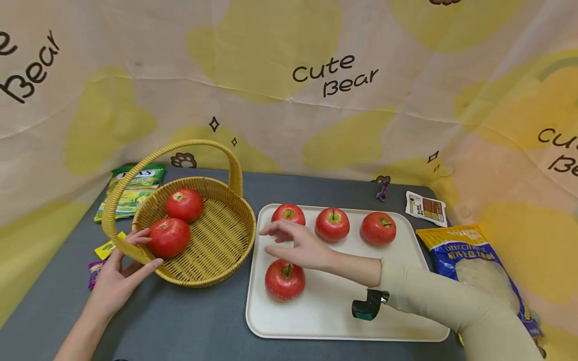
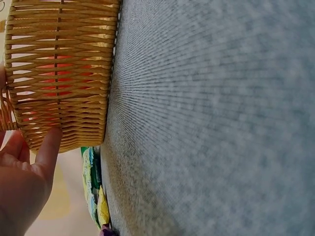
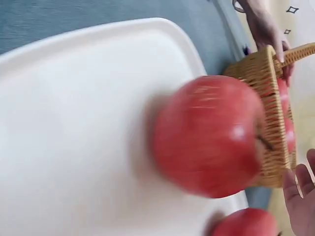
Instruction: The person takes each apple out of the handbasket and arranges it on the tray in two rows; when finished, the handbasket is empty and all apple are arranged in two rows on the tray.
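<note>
At the left stands a round wicker basket [image 1: 217, 240] with a tall handle, two red apples [image 1: 170, 237] lying inside it. My left hand [image 1: 115, 281] grips its rim at the foot of the handle, fingers over the edge; the left wrist view shows the thumb against the woven wall [image 2: 59, 103]. Over the left part of a white tray [image 1: 356, 311] hovers my right hand [image 1: 302, 245], fingers spread and holding nothing. Nearest to it are a front apple [image 1: 285, 281] and a back apple [image 1: 288, 213], partly covered by the hand.
Two more apples [image 1: 332, 224] sit along the tray's back. A green snack bag [image 1: 140, 185], a yellow packet [image 1: 106, 249] and a purple one [image 1: 96, 273] lie left of the basket. Right of the tray are a blue-and-yellow bag [image 1: 478, 265] and a small white packet [image 1: 426, 208].
</note>
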Available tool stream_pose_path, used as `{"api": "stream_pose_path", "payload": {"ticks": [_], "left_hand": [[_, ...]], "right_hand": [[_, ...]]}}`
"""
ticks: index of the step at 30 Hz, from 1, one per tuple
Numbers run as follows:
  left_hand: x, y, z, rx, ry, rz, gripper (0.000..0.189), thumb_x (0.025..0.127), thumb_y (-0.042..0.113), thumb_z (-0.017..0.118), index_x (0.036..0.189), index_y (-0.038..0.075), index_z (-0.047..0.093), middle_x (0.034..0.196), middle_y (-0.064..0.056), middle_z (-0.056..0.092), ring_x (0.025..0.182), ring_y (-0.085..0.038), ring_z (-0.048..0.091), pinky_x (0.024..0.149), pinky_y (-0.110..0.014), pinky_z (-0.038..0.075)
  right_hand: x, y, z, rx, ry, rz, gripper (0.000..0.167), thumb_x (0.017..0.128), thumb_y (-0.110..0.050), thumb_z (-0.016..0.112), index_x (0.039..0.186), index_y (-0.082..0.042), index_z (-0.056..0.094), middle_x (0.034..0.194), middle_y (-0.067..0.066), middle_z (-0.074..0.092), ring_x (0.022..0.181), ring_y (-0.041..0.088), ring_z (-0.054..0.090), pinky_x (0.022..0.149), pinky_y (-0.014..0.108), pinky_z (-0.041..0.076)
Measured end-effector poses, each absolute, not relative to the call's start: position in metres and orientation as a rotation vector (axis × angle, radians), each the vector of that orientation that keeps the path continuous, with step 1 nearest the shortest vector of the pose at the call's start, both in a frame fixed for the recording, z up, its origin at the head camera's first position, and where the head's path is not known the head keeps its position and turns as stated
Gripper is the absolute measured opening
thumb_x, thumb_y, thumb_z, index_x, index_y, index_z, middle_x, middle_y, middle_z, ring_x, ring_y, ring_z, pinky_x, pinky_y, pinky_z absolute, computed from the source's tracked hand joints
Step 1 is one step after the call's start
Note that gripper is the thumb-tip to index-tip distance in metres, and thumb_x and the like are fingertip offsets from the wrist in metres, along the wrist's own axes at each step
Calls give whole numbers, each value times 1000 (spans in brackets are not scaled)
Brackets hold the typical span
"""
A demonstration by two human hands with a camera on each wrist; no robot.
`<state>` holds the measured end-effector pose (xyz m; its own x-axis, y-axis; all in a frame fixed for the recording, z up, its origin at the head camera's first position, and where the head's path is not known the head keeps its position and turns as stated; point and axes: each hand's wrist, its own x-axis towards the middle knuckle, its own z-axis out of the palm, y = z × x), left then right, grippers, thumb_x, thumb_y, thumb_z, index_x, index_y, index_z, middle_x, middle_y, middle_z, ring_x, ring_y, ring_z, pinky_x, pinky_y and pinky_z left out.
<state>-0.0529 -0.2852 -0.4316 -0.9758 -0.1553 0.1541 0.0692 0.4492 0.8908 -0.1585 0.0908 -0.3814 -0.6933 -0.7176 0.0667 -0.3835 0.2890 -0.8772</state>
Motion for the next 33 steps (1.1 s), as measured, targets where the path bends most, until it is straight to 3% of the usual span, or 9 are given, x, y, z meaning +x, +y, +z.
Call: {"api": "stream_pose_path", "payload": {"ticks": [6,13,19,24,27,33], "left_hand": [[-52,-288,-431,88,-2479,-1552,54,89,6,70,139,9,49,152,2,35,148,-12,8,81,-3,39],[-52,-287,-431,89,-2462,-1563,53,89,5,70,138,7,49,151,3,37,147,-12,9,82,-3,39],[-52,-286,-435,67,-2442,-1589,54,88,2,70,138,6,49,151,2,37,148,-16,8,82,-4,40],[-51,-287,-436,69,-2451,-1591,55,89,3,70,139,7,48,151,0,36,148,-16,8,82,-4,40],[-51,-286,-435,64,-2450,-1599,54,89,3,70,139,7,48,151,0,36,147,-15,9,83,-4,40],[-53,-285,-434,51,-2436,-1612,53,89,2,70,137,5,49,151,1,37,147,-15,9,83,-5,40]], "right_hand": [[-181,42,-359,-1106,2157,-1322,36,89,-12,70,124,-8,61,117,-1,61,108,16,56,88,27,52],[-208,-21,-353,-1116,2291,-1144,44,90,-22,70,130,-10,58,125,0,60,113,18,56,91,22,46],[-227,-63,-363,-1075,2378,-1054,53,88,-24,71,136,-9,53,129,7,57,112,19,54,84,17,42],[-240,-90,-376,-1019,2418,-1016,60,86,-23,74,138,-8,50,127,5,57,111,17,54,81,16,42],[-246,-102,-384,-985,2434,-966,65,84,-23,75,141,-8,46,131,4,54,114,13,53,83,16,43],[-254,-117,-392,-921,2473,-888,75,82,-24,78,145,-9,41,138,8,48,121,18,49,91,23,43]]}}
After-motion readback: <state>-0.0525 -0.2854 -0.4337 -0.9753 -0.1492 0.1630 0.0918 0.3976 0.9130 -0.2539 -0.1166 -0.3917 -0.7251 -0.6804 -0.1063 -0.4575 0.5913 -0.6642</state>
